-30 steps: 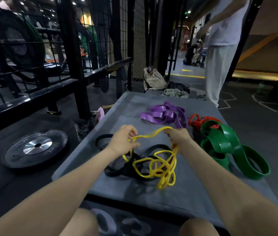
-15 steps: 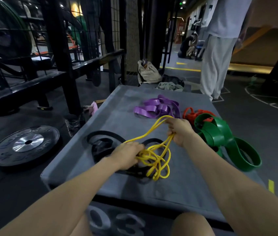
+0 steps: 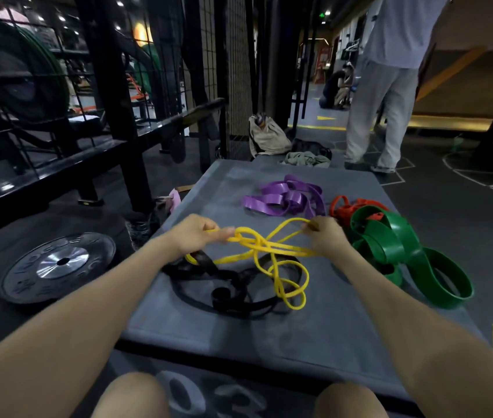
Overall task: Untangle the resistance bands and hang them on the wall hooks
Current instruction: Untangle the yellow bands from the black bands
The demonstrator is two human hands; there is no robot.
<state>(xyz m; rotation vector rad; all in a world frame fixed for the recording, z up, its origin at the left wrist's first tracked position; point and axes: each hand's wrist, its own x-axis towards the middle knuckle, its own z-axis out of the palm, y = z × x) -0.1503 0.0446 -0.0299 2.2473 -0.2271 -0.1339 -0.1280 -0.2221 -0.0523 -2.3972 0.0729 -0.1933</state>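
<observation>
Here, left hand and right hand pinch the knotted yellow band above the black band; loosening comes next.

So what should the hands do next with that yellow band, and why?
Probably pick the knot apart: the left hand and right hand hold the yellow band stretched between them, but its strands cross in a knot near the left fingers, and loops dangle over the black band.
</observation>
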